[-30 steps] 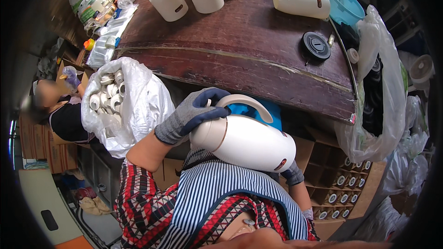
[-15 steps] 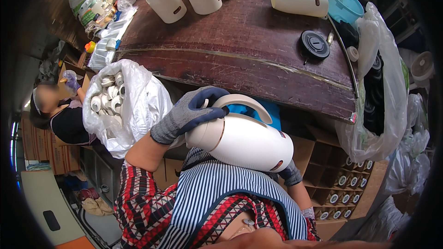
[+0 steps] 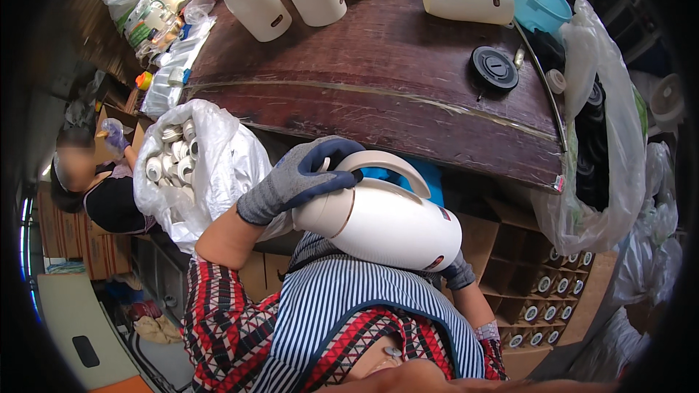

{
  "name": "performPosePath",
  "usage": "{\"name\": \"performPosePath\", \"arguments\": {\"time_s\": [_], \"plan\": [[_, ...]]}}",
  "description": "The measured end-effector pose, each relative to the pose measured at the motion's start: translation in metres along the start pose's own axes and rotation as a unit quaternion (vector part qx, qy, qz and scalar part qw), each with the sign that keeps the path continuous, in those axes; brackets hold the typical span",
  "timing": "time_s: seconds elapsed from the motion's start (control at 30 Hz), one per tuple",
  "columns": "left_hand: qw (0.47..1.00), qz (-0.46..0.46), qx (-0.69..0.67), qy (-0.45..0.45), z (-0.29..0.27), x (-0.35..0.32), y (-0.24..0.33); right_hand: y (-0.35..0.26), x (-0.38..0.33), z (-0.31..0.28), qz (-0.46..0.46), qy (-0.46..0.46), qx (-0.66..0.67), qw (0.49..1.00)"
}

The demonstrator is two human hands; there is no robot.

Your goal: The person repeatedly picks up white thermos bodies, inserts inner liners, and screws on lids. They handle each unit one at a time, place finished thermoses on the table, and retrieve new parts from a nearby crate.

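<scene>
A white thermos jug [image 3: 397, 227] lies on its side across my front, its spout end to the left and its base to the right. My gloved left hand [image 3: 309, 175] is closed around the neck and the top of the curved beige handle [image 3: 397, 164]. At the base my gloved right hand [image 3: 459, 274] holds the jug from below and behind; its fingers are hidden by the jug. Beneath the jug is a striped apron [image 3: 342, 298]. Behind the handle, something blue [image 3: 435, 175] shows under the table edge.
On the dark table [image 3: 349, 65] are white jugs [image 3: 258, 11], a lying jug body [image 3: 466, 0], a black round lid [image 3: 495, 69] and a blue basin [image 3: 540, 0]. Left, a bag [image 3: 226, 167] holds white parts; a person [image 3: 113, 189] sits beyond. A divided carton [image 3: 535, 276] stands right.
The whole view has shifted slightly. My hands keep the same hold on the thermos jug, which has barely moved. The person at left has shifted a little.
</scene>
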State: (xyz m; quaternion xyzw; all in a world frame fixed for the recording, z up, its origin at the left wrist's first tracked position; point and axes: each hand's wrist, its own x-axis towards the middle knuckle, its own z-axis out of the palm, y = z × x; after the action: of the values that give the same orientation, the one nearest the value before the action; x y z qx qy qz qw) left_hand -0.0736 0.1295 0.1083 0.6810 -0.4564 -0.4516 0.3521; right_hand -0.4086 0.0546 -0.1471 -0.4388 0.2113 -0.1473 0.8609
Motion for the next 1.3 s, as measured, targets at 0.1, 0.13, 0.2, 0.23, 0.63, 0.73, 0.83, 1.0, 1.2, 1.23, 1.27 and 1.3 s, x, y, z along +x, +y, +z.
{"name": "performPosePath", "arguments": {"time_s": [0.1, 0.13, 0.2, 0.23, 0.63, 0.73, 0.83, 1.0, 1.2, 1.23, 1.27, 1.3], "plan": [[1.000, 0.022, 0.005, 0.012, 0.000, -0.001, -0.004, -0.008, -0.006, 0.006, -0.081, 0.014, -0.155, 0.985], [1.000, 0.027, -0.004, 0.013, -0.001, -0.001, -0.006, -0.013, -0.006, 0.007, -0.053, 0.026, -0.113, 0.992], [0.999, 0.037, -0.022, 0.016, -0.004, -0.001, -0.010, -0.021, -0.004, 0.008, 0.004, 0.049, -0.027, 0.998], [0.999, 0.027, -0.022, 0.019, -0.003, 0.000, -0.011, -0.020, -0.005, 0.006, 0.003, 0.042, -0.011, 0.999], [0.998, 0.052, -0.021, 0.004, -0.004, 0.002, -0.011, -0.009, -0.010, 0.004, -0.015, 0.010, -0.001, 1.000], [0.998, 0.040, -0.049, 0.019, -0.007, -0.002, -0.019, -0.003, -0.010, -0.002, 0.002, 0.025, -0.068, 0.997], [0.998, 0.052, -0.032, 0.022, -0.004, -0.002, -0.016, -0.014, -0.010, 0.010, -0.024, 0.005, -0.114, 0.993], [0.993, 0.108, 0.029, -0.032, -0.008, 0.001, 0.008, -0.035, 0.008, 0.034, -0.030, 0.040, -0.059, 0.997], [0.955, 0.206, 0.211, 0.034, -0.003, -0.005, 0.033, -0.033, 0.023, 0.045, -0.068, 0.032, -0.122, 0.990], [0.957, 0.200, 0.205, 0.048, -0.001, -0.009, 0.040, -0.038, 0.024, 0.047, -0.103, 0.033, -0.171, 0.979], [0.959, 0.194, 0.199, 0.062, 0.002, -0.013, 0.046, -0.041, 0.024, 0.049, -0.112, 0.035, -0.179, 0.977], [0.960, 0.188, 0.192, 0.075, 0.003, -0.016, 0.048, -0.040, 0.023, 0.050, -0.115, 0.039, -0.179, 0.976]]}}
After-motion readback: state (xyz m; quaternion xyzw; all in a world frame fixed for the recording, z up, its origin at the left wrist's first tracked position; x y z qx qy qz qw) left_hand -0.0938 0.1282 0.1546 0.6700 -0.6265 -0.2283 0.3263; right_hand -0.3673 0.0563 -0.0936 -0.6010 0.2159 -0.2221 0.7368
